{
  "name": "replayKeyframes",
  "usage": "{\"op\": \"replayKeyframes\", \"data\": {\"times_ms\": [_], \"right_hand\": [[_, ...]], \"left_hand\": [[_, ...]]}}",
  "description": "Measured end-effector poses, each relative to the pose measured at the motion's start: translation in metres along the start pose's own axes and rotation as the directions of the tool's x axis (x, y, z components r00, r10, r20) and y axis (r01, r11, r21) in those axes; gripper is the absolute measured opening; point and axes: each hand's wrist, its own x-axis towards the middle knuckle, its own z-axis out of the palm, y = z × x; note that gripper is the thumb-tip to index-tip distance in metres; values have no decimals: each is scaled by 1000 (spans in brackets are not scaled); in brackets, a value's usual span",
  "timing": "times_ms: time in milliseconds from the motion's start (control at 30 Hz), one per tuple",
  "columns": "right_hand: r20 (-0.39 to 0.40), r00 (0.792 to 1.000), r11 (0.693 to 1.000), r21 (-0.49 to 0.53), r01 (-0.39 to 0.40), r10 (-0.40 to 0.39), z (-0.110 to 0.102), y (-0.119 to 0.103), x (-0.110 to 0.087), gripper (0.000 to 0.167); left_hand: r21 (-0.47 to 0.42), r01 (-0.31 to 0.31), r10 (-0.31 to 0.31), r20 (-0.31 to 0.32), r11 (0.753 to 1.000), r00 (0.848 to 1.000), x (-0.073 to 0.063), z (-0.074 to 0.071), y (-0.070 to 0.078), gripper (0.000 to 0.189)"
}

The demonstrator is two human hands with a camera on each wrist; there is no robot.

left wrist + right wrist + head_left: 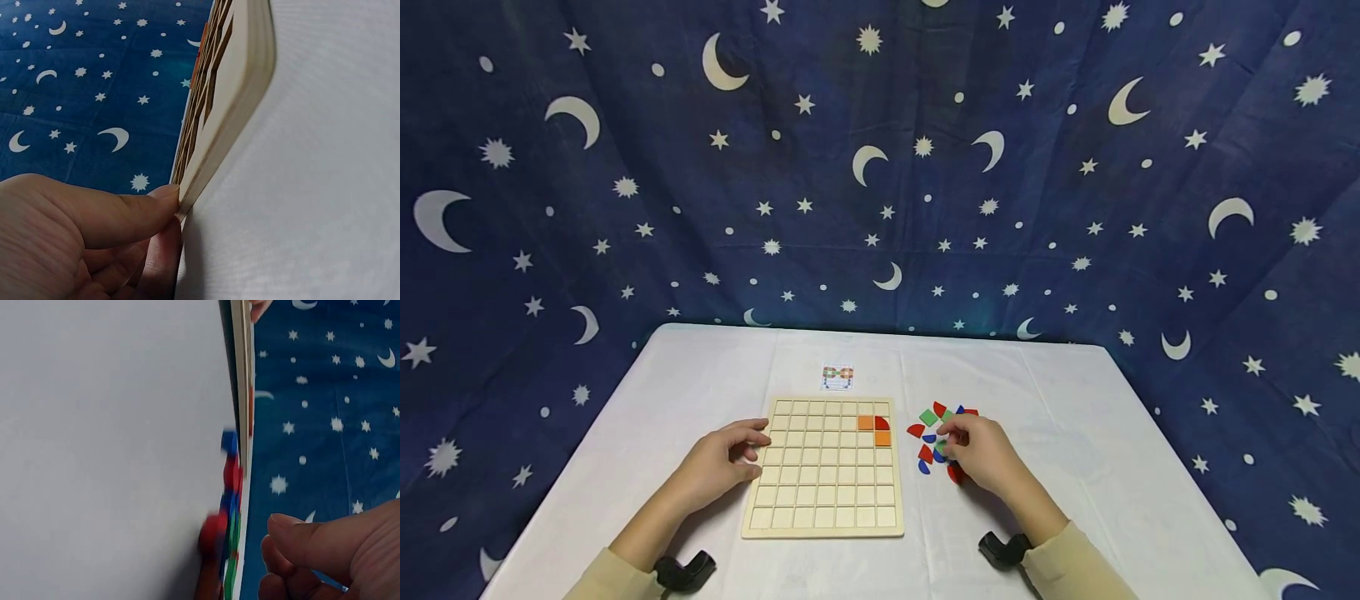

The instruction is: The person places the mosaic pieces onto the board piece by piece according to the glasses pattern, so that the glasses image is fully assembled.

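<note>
At the left edge of a wooden grid board (823,533) is my left hand (718,467), its thumb and fingertips spread along the rim. The left wrist view shows its thumb (134,215) right at the board's side. Two orange squares (882,438) and a red quarter circle (882,423) lie in cells near the board's upper right. My right hand (985,454) is over a scatter of small flat pieces, with bent fingers and a gap between thumb and index finger. A green piece (941,448) shows by its fingertips. Nothing shows lifted between them.
Around the right hand lie red pieces (926,453), blue half circles (924,467) and a green square (928,417). A small printed pattern card (837,377) lies beyond the board. The white-covered table (715,367) ends at a dark blue curtain (820,183).
</note>
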Motion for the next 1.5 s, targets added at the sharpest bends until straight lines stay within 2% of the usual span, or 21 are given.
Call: {"op": "replayKeyframes", "data": {"times_ms": [333,500,633,833,1200,1500], "right_hand": [[-14,999,998,-52,-44,43,-33,41,1,21],[-8,1000,995,-93,-19,18,-41,53,7,23],[7,999,994,-109,-31,32,-42,59,11,24],[40,998,993,-104,-50,55,-41,63,16,26],[46,998,994,-107,-34,39,-42,65,22,21],[46,998,995,-94,-37,41,-40,50,16,21]], "left_hand": [[24,6,-6,-4,1000,1000,1,0,3,39],[27,0,0,-8,1000,1000,2,1,2,39],[28,-2,3,-4,1000,1000,3,1,1,39],[19,-10,10,-4,1000,1000,2,1,-1,39],[13,-23,23,-8,1000,1000,1,1,-2,39],[5,-26,26,-7,1000,1000,0,0,-3,39]]}}
